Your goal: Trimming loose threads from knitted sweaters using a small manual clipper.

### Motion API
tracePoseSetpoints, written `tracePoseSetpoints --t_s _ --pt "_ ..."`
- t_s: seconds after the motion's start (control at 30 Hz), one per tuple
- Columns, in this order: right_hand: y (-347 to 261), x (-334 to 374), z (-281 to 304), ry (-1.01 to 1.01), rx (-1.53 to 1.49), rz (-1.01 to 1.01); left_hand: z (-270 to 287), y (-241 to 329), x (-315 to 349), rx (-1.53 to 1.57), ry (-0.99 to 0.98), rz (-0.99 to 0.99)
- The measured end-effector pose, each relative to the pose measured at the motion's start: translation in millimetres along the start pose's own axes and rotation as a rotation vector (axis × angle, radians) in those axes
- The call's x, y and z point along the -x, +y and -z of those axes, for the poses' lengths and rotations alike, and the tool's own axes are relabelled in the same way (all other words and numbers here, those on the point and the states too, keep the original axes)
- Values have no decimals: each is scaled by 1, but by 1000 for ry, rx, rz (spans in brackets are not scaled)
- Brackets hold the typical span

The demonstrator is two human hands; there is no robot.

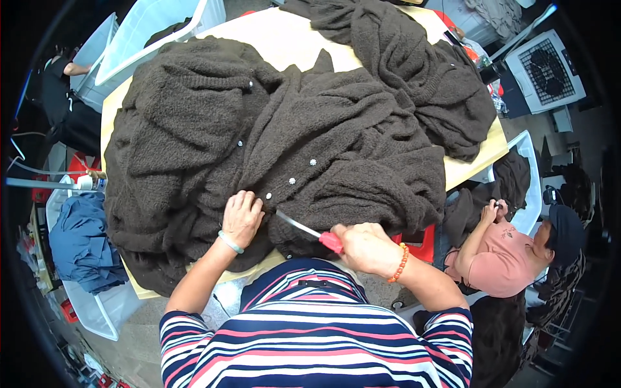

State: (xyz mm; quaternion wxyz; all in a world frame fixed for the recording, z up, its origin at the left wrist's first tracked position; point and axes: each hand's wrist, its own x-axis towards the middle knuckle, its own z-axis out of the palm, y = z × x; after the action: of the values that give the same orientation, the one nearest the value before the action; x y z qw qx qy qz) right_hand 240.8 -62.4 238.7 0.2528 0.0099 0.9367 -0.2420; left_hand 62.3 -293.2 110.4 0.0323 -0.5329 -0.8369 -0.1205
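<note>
A heap of dark brown knitted cardigans (330, 123) covers most of the table before me. My left hand (242, 218) is closed on the knit near the front edge, its fingertips just left of the lowest of several small pale buttons (292, 181). My right hand (363, 246) grips the red handle of a tool with a long thin metal shaft (297, 226). That shaft slants up and left over the knit, its tip close to my left fingers. Whether the tip touches the cloth I cannot tell.
Bare strips of the pale table (479, 169) show around the heap. A white bin with blue cloth (84, 242) stands at the left, another white bin (152, 32) at the far left. A co-worker in pink (498, 262) sits at the right, handling dark cloth.
</note>
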Motion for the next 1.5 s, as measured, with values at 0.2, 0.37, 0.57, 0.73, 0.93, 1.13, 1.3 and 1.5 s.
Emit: tracePoseSetpoints --t_s 0.2,0.37,0.57,0.73,0.93,1.13,1.3,1.5 --pt "-1 -2 -3 20 -51 -54 6 -25 21 -211 39 -140" --pt "-7 -5 -8 -7 -19 51 7 -24 10 267 79 -31" --pt "-4 -5 -3 55 -42 36 -1 -13 12 552 79 -1" --pt "3 -2 -13 93 -113 -25 7 7 -4 395 -13 136" --pt "4 7 -3 65 -28 -88 -60 0 -32 329 -69 192" --pt "9 10 3 117 -95 -92 -51 -12 -39 522 -39 184" --pt "19 8 11 141 -20 -224 -54 7 -89 353 -30 123" --pt "31 18 29 158 -78 -253 -36 3 -77 378 204 35"
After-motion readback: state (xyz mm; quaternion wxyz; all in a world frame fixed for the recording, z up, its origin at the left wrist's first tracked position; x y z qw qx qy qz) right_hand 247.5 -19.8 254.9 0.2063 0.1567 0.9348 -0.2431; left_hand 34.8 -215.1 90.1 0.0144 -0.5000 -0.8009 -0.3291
